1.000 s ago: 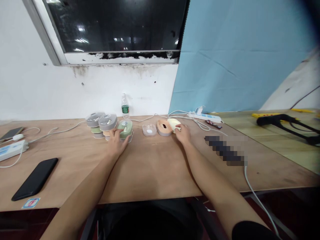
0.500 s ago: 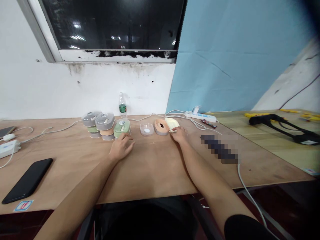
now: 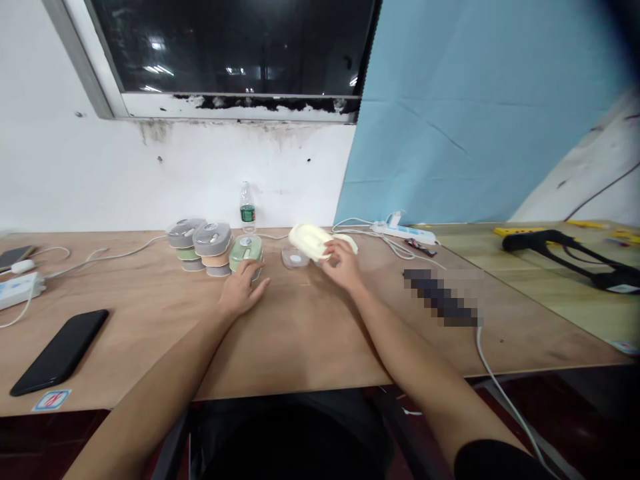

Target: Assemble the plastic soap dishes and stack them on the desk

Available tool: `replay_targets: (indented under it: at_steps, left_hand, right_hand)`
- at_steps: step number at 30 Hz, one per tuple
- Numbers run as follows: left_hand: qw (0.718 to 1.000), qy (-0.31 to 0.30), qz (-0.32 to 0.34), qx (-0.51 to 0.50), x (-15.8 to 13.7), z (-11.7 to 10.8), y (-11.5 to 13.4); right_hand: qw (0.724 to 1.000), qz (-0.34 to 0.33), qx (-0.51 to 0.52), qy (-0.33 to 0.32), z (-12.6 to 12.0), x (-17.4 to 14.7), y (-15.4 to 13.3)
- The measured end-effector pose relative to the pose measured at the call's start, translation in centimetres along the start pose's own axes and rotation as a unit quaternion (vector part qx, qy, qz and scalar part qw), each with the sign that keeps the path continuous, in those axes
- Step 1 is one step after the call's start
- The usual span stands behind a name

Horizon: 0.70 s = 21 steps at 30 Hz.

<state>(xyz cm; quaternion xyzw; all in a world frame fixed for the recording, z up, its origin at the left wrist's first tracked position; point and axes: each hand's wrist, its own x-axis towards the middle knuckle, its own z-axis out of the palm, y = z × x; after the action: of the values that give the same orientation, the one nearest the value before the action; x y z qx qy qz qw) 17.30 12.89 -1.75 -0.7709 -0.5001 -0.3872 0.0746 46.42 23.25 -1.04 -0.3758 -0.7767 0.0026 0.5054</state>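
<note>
My right hand (image 3: 342,265) pinches the edge of a cream-coloured plastic tray (image 3: 311,241), which is tilted and raised off the table. This tray covers the spot of the orange-lined box, hiding it. Behind my fingers, part of another cream piece (image 3: 349,241) shows. Left of the held tray lies a clear shallow lid (image 3: 294,258) with a white round spot. My left hand (image 3: 243,288) rests with fingers apart at the front of a green lidded box (image 3: 246,248); whether it touches the box I cannot tell.
Stacked boxes with grey lids (image 3: 212,239) stand left of the green one. A plastic bottle (image 3: 247,210) is by the wall. A black phone (image 3: 60,352) lies front left. Cables and a white power strip (image 3: 404,233) are at the back right, a blurred dark object (image 3: 440,297) nearer.
My right hand has lifted the cream tray and moved it left, over the orange-lined box, which was visible before. My left hand has stayed almost in place.
</note>
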Motion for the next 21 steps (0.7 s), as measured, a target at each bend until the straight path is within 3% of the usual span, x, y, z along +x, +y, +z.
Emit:
replay_targets:
  at_steps: [2,5,8,11,14,18,21]
  left_hand:
    - [1.000,0.016,-0.006,-0.004,0.0,-0.1,-0.1]
    - [1.000,0.000,-0.011,-0.004,0.0,-0.3,-0.1]
    - [0.998,-0.069,-0.002,0.002,0.0,-0.5,0.3]
    - [0.987,-0.157,0.024,-0.005,-0.1,-0.3,0.8]
    - [0.973,-0.225,0.041,-0.018,-0.1,0.3,1.1]
    - [0.968,-0.246,0.040,-0.037,-0.2,0.8,1.1]
    - [0.968,-0.245,0.033,-0.038,-0.2,0.7,1.0]
  right_hand:
    - [0.992,-0.057,0.042,-0.102,1.2,-0.7,-2.3]
    - [0.957,-0.101,0.074,-0.262,2.7,-1.8,-4.6]
    - [0.935,-0.123,0.060,-0.329,3.2,-2.3,-5.2]
    - [0.944,-0.109,0.037,-0.310,2.9,-1.9,-4.7]
    - [0.972,-0.033,0.041,-0.229,2.4,-1.2,-3.4]
    - [0.993,0.081,-0.008,-0.083,2.1,-0.8,-0.5]
    - [0.986,0.135,-0.058,-0.077,2.2,-0.9,2.1]
